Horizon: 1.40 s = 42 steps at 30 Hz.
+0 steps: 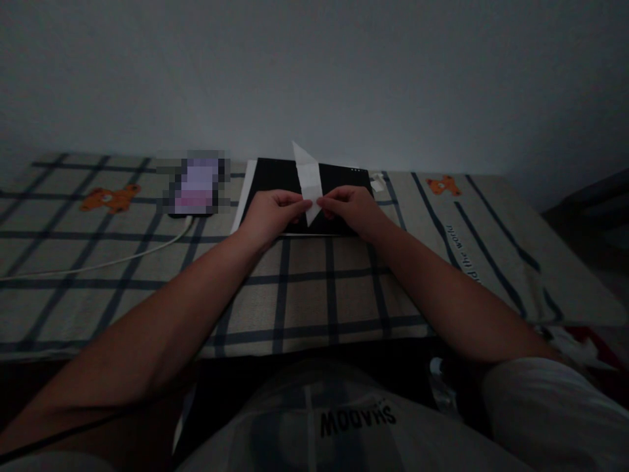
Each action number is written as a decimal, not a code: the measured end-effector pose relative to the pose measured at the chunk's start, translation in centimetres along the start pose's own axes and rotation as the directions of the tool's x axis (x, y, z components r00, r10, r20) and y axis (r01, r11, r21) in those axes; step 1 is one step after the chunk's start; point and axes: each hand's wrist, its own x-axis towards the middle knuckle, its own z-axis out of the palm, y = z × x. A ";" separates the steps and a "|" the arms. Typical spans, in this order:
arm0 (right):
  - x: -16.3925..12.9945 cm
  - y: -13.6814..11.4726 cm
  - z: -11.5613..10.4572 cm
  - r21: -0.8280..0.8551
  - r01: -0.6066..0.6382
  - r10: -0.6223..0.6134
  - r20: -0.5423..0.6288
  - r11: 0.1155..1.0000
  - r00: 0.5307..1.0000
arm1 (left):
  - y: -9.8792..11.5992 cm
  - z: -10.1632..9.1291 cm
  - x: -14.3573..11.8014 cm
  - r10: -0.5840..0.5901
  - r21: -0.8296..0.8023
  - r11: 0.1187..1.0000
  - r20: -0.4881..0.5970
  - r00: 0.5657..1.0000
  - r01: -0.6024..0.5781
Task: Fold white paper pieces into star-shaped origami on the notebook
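Between my two hands is a narrow strip of folded white paper point(308, 178), its pointed upper end rising away from me. My left hand point(276, 210) pinches the lower left edge of the strip between thumb and fingers. On the opposite edge, the thumb and fingertips of my right hand point(352, 204) pinch it too. Beneath both hands lies a flat black book or folder point(275, 174), with a white sheet edge point(244, 196) showing along its left side. A small crumpled white scrap point(377, 182) lies beside its right edge.
A checked tablecloth point(304, 295) with orange bear prints covers the table, which stands against a grey wall point(314, 78). To the left lies a phone point(197, 187), its screen lit and blurred, with a white cable point(122, 261) running off left. A clear bottle point(442, 387) is below the table edge.
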 end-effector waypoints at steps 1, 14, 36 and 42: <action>0.0 -0.1 0.0 0.016 -0.011 0.011 0.003 1.000 1.000 | 0.0 0.0 0.0 -0.001 0.005 1.000 0.004 1.000 0.001; -0.1 -0.4 0.3 0.025 -0.014 0.012 0.064 1.000 0.998 | 0.6 0.3 -0.2 -0.017 0.020 1.000 -0.073 0.997 0.018; 0.5 0.4 0.1 0.322 0.025 -0.055 0.085 0.946 0.995 | -0.6 -0.2 0.8 0.140 -0.081 0.988 0.106 0.984 -0.132; 0.3 0.3 0.2 0.348 -0.027 -0.021 0.134 0.937 0.991 | -0.5 -0.8 1.1 0.135 -0.127 0.984 0.105 0.985 -0.122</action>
